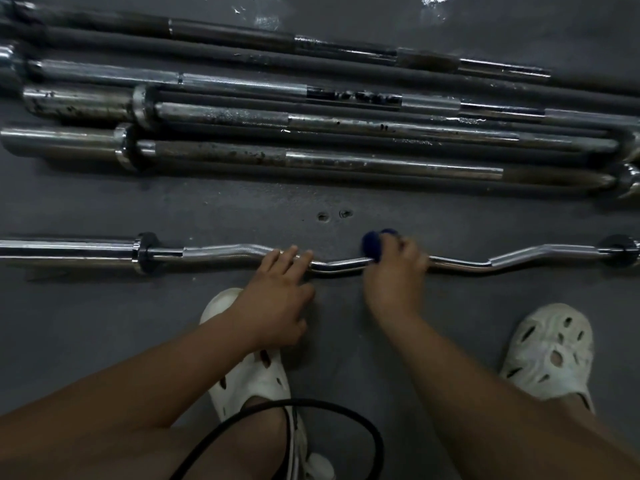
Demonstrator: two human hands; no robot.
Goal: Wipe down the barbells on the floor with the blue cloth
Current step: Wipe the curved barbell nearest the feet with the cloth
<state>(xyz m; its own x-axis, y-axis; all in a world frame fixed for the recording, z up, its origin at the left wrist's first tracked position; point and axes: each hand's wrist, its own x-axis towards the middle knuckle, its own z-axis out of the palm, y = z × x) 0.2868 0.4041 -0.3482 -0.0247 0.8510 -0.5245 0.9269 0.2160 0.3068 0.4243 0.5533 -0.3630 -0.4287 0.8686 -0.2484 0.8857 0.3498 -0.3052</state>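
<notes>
A chrome curl barbell (pixel 460 266) with a wavy shaft lies across the grey floor just in front of my feet. My right hand (pixel 394 275) grips a bunched blue cloth (pixel 375 245) wrapped over the shaft near its middle. My left hand (pixel 277 289) rests on the shaft a little to the left, fingers straight and spread over the bar. Farther away, several long straight barbells (pixel 346 126) lie side by side, some with rust spots and dark patches.
My two feet in white perforated clogs (pixel 550 351) stand close behind the curl bar. A black cable (pixel 374 441) loops at the bottom middle. Two small holes (pixel 334 215) mark the floor between the curl bar and the straight bars.
</notes>
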